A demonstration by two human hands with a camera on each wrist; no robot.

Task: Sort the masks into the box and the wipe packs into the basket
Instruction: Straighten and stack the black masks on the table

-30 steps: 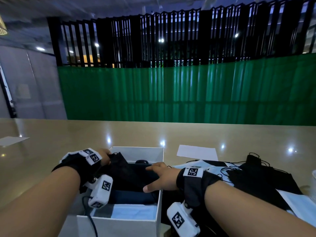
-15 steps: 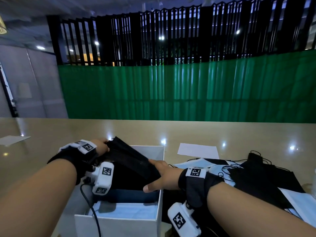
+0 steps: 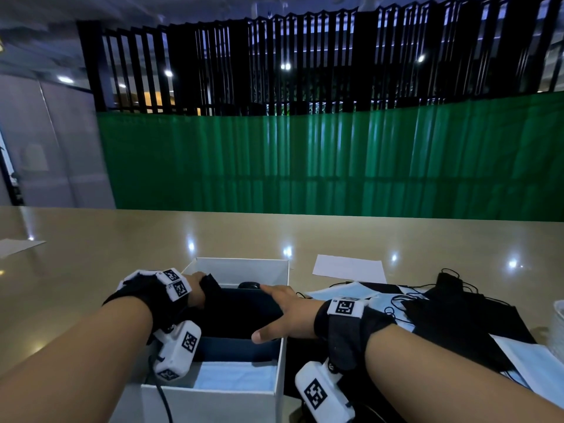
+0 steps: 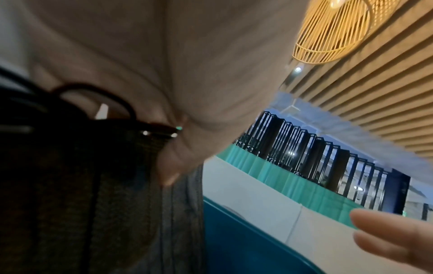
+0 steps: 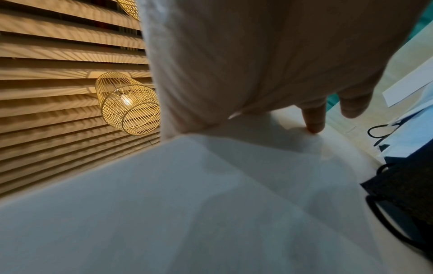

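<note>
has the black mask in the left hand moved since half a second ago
Yes. The black mask, raised above the box rim before, has dropped down into it.

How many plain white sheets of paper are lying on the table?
2. One sheet lies at the table edge, far left; the other sheet lies right of the white box, beyond the pile of masks. More may hide under it.
</note>
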